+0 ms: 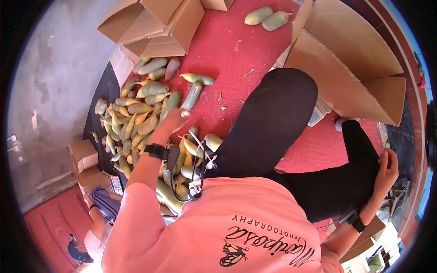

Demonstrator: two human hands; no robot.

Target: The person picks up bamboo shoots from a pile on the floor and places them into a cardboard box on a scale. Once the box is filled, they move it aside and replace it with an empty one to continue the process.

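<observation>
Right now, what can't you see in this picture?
From the head camera:
Left hand: too blurred to tell whether it touches the nearby green vegetable.
Little screen: too small to read.
Top middle box: cut off by the picture's edge.
Grey thing: partly hidden by the knee and big box.

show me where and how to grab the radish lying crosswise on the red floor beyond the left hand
The radish is probably best gripped around its thick right half, from above: it lies on its side, tapering leftward, and another radish crowds its near side, while bare red floor shows beyond.
</observation>
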